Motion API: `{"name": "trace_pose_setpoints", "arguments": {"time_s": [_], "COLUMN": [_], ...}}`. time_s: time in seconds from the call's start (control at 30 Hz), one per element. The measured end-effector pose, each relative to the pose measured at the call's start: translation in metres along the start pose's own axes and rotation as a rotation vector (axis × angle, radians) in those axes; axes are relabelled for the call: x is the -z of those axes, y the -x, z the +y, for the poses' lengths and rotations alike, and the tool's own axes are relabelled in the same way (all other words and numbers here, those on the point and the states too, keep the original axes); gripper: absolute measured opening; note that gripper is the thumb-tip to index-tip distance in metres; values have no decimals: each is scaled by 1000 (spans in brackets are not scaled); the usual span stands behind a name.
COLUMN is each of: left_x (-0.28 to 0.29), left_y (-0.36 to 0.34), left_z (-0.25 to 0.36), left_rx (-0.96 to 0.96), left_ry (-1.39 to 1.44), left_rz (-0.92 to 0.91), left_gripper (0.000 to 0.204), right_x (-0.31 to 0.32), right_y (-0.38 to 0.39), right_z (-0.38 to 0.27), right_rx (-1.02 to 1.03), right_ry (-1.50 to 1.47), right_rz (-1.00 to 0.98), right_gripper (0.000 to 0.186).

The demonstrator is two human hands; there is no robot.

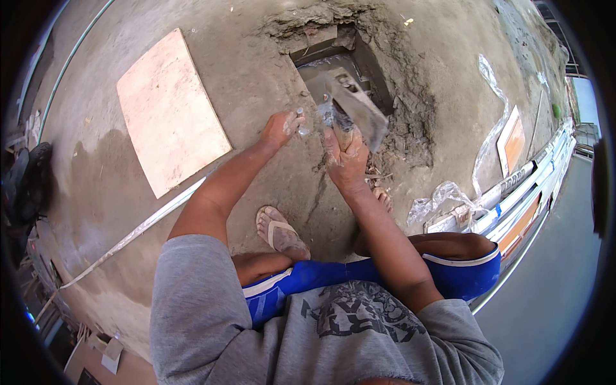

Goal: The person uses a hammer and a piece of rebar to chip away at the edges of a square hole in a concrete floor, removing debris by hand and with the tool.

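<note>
Trowel: grey flat plate, straight edges, blurred; tilted over the pit
Right hand: fingers wrapped round trowel handle
Left hand: fingers curled; can't tell if gripping clear scrap
Pit: squarish, rough earth rim
Board: pale, flat, left of pit

The brown ground is cut by a square hole, which is ringed by lumpy mud. To its left, a pale board is laid flat. Farther left, a thin hose is stretched out. On the right, clear plastic is strewn near long packs. Below the hole, a sandal is set down, worn on a foot.
</note>
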State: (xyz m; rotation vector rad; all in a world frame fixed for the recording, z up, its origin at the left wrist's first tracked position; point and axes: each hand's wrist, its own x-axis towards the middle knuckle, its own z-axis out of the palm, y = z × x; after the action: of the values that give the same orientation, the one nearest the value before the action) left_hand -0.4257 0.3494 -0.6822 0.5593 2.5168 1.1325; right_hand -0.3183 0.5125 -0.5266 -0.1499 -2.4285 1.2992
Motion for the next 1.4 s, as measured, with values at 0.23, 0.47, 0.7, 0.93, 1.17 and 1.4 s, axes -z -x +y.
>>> {"name": "trace_pose_setpoints", "arguments": {"time_s": [0.23,0.47,0.7,0.93,1.17,1.4], "left_x": [-11,-8,-16,-5,-15,-6], "left_y": [0,-7,-6,-6,-10,-18], "left_z": [-9,-1,1,0,-6,-21], "left_rx": [-46,-99,-23,0,-78,184], "left_ry": [175,86,25,33,-96,152], "left_rz": [120,98,55,-10,-29,115], "left_gripper": [38,37,38,37,35,32], "right_x": [6,5,7,14,-6,7], "right_y": [4,-8,1,-28,30,3], "right_z": [1,2,29,-24,53,10], "right_rx": [-348,-95,-472,-96,-435,-721], "right_ry": [100,-60,224,-47,291,-342], "right_rz": [-276,-18,-403,85,-498,-407], "right_gripper": [39,30,41,35,37,29]}}
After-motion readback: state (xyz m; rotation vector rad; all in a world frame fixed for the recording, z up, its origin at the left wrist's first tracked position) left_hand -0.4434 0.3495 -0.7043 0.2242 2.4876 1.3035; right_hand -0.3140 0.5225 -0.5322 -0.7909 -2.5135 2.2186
